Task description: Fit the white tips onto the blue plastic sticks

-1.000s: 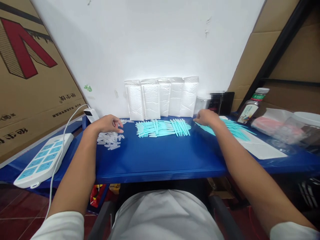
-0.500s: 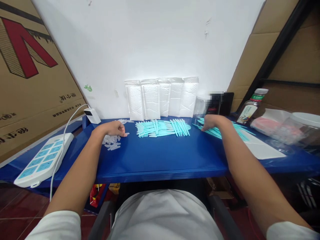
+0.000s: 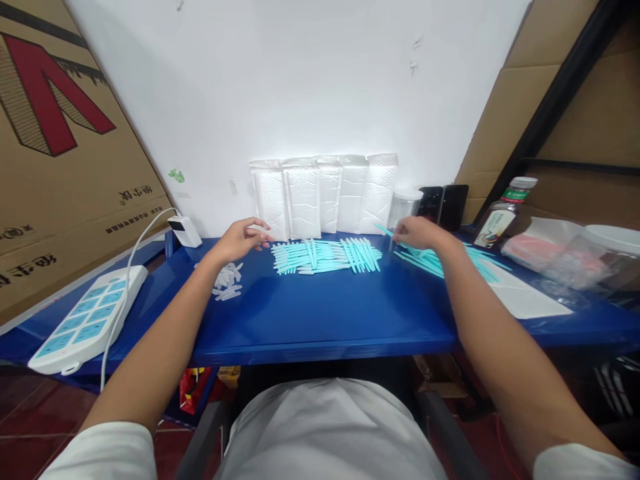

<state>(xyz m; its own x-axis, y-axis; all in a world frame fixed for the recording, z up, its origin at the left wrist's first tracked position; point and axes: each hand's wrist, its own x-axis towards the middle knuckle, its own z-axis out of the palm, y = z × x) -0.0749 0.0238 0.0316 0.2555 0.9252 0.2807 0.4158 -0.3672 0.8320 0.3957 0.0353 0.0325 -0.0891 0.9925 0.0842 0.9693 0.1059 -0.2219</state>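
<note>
My left hand [image 3: 243, 239] hovers over the left part of the table with fingers apart, and nothing shows in it. Beneath and beside it lie small translucent caps [image 3: 228, 283]; some are hidden by the hand and wrist. My right hand [image 3: 419, 233] is closed on a slim turquoise stick [image 3: 383, 229], whose thin end points left. Under that hand a loose heap of turquoise sticks [image 3: 425, 261] rests partly on a white sheet [image 3: 533, 297]. Between my hands lies a pile of turquoise sticks with pale ends [image 3: 325, 256], laid in crossing groups.
Several white padded bags [image 3: 303, 200] lean against the wall. Behind my right hand stand a clear jar [image 3: 403, 203] and dark phones [image 3: 453, 207]. A bottle [image 3: 500, 217] and pink packets [image 3: 545, 253] are further right. A power strip [image 3: 90, 320] and white charger [image 3: 185, 231] sit left.
My left hand has risen away from the caps, moved right and spread its fingers; the cap at its fingertips no longer shows. My right hand has lifted a turquoise stick and shifted left.
</note>
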